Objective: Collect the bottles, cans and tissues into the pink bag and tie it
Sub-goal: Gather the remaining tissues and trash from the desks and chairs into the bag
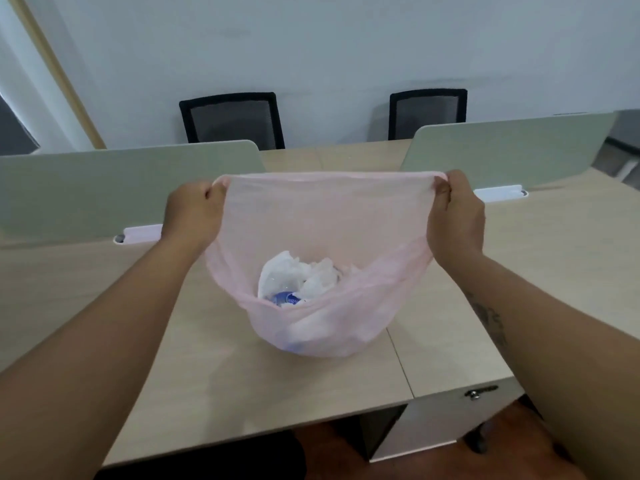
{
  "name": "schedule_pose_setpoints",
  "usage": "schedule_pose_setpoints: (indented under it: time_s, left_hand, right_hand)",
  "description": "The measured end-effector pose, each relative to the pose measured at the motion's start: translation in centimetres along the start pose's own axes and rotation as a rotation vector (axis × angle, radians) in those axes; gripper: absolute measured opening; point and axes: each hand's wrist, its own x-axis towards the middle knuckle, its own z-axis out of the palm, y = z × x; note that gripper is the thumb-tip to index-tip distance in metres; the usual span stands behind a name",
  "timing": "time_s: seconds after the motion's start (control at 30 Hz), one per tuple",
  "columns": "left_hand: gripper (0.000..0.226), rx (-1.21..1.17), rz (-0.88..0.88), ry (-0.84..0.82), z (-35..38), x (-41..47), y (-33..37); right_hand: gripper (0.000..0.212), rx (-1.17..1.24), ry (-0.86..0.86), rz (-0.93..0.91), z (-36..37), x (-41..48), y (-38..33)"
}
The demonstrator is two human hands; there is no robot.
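A thin, translucent pink plastic bag (322, 237) sits on a pale wooden desk (214, 375), its mouth stretched wide and lifted. Inside lie crumpled white tissues (304, 275) and a clear bottle with a blue label (285, 298); other contents are hidden beneath. The person's left hand (194, 216) and right hand (455, 216) each pinch 1 end of the rim, fingers curled tight on the plastic, both arms extended forward. 2 black mesh chairs (233, 119) stand beyond grey-green desk dividers (121, 181).
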Motion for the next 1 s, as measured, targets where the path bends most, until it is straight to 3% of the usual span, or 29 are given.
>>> schedule_pose_setpoints:
  time_s: [0.23,0.33,0.63,0.83,0.93,1.0]
  left_hand:
    - [0.039,-0.135,0.084,-0.123,3.1,-3.9,4.5]
    - [0.035,-0.133,0.121,-0.169,3.7,-6.6,7.3]
    - [0.036,-0.075,0.059,-0.096,2.1,-18.3,10.8]
    - [0.034,0.219,-0.095,-0.074,-3.3,-27.9,6.7]
    - [0.043,0.552,-0.183,-0.019,-10.0,-32.3,2.6]
    - [0.053,0.767,-0.34,-0.038,-14.8,-35.2,-1.9]
  right_hand:
    - [0.024,0.005,0.131,0.044,-8.2,1.0,1.1]
    - [0.024,0.092,0.163,0.151,-11.5,0.4,2.2]
    - [0.026,0.402,0.101,0.229,-17.8,-5.3,4.3]
    - [0.028,0.462,-0.105,0.226,-17.8,-11.9,4.7]
    - [0.028,0.448,-0.213,0.2,-17.2,-16.1,4.7]
    - [0.03,0.42,-0.266,0.192,-16.9,-18.6,4.6]
